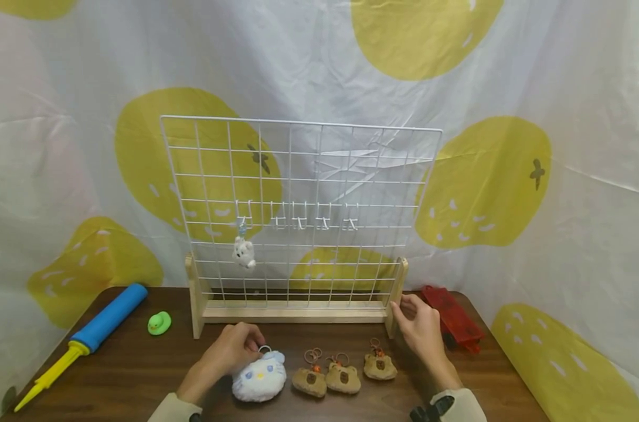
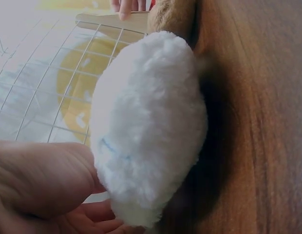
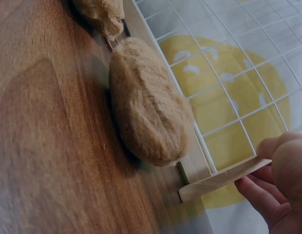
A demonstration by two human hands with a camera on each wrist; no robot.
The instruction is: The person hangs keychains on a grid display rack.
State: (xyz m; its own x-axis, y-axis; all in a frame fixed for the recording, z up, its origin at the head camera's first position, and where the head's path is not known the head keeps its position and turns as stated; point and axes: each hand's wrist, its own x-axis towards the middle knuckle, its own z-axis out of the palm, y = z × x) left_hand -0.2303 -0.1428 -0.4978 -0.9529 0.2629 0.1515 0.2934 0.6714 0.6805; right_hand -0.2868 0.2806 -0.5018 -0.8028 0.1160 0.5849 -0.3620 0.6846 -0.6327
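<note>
My left hand pinches a white plush cat-face keychain near its metal ring, at the top left of the plush. The left wrist view shows the white fluffy side of this keychain tipped up off the brown surface, fingertips partly hidden behind it. My right hand grips the right wooden foot of a white wire grid rack, thumb on one side and fingers on the other; the right wrist view shows this wooden foot too. Brown plush bear keychains lie between the hands.
Several white hooks hang on the grid, the leftmost holding a small white plush charm. A blue and yellow hand pump and a green toy duck lie left; a red translucent item lies right. A patterned curtain hangs behind.
</note>
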